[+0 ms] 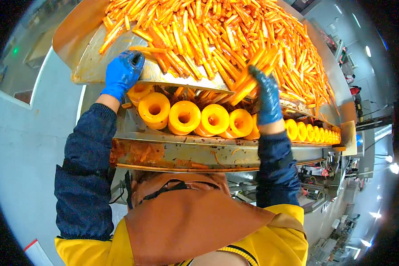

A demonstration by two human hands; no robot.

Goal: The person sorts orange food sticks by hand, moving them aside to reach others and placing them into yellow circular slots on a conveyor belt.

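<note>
A heap of orange, sauce-coated food strips (199,31) is spread over a metal tray top (93,57). My right hand (269,97), in a sauce-smeared blue glove, grips a bundle of strips (246,86) at the tray's near edge. The bundle slants down to the left, above the yellow cups. My left hand (123,73), in a blue glove, is curled closed at the left part of the tray edge, beside a few loose strips. A dark hollow shows between its thumb and fingers; anything inside is hidden.
A row of yellow round cups (184,117) runs below the tray edge. In front of it is a stained metal rail (186,153). More strips lie behind the cups. Machinery and lights stand at the far right; a pale wall (35,146) is at the left.
</note>
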